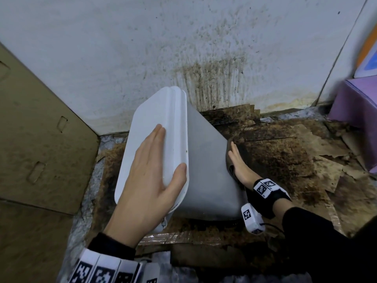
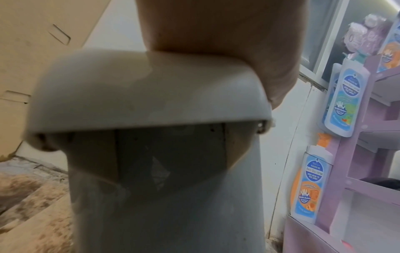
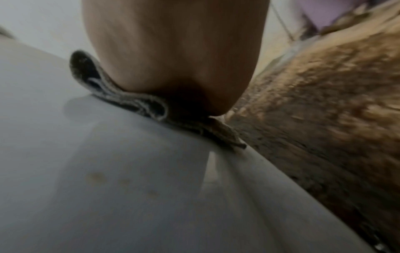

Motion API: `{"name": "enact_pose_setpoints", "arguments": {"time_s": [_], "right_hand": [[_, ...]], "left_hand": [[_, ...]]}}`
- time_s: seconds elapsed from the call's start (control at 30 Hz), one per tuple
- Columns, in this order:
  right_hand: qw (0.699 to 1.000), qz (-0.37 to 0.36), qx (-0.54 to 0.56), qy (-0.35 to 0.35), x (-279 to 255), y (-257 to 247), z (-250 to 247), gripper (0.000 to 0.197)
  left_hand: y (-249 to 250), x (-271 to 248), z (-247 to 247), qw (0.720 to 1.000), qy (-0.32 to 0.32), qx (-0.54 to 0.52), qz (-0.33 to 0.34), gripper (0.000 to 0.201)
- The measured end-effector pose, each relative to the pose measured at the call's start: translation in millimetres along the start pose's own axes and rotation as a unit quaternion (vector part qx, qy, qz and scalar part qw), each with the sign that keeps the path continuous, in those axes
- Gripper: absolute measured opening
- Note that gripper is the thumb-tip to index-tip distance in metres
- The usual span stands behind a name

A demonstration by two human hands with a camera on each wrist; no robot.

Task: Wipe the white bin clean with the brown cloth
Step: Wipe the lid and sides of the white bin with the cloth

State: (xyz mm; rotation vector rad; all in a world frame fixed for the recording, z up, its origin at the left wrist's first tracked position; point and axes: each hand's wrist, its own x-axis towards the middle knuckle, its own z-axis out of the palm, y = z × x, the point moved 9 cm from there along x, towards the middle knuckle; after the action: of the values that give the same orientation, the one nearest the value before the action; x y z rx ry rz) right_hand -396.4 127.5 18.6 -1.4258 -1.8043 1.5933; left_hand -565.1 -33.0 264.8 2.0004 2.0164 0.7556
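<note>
Bin (image 1: 206, 172) tilting under left hand (image 1: 151, 180), getting wiped on its side below right hand (image 1: 238, 168).

Bracing lid with flat, relaxed left fingers; pressing cloth (image 1: 229, 156) against side with straight right fingers. Risking a slip and topple, with nothing gripped. Hiding most of cloth behind bin edge; blurring faint spots in wrist view.
</note>
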Motion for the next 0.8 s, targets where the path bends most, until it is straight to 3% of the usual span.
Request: {"name": "enact_pose_setpoints", "arguments": {"time_s": [0.27, 0.57, 0.67, 0.8], "right_hand": [[0.998, 0.020, 0.051, 0.043, 4, -31, 1, 0.057], [0.985, -0.134, 0.103, -0.044, -20, -171, 18, 0.056], [0.981, -0.167, 0.069, -0.068, -20, -186, 26, 0.056], [0.977, -0.198, -0.054, -0.049, -7, -161, 23, 0.058]], "left_hand": [[-6, 0, -2, 1.000, -0.002, 0.001, -0.004, 0.076], [-5, -2, -1, 1.000, -0.002, 0.004, 0.001, 0.076], [-8, -2, -2, 1.000, -0.002, 0.002, -0.005, 0.075], [-9, -1, -3, 1.000, -0.002, -0.003, -0.007, 0.075]]}}
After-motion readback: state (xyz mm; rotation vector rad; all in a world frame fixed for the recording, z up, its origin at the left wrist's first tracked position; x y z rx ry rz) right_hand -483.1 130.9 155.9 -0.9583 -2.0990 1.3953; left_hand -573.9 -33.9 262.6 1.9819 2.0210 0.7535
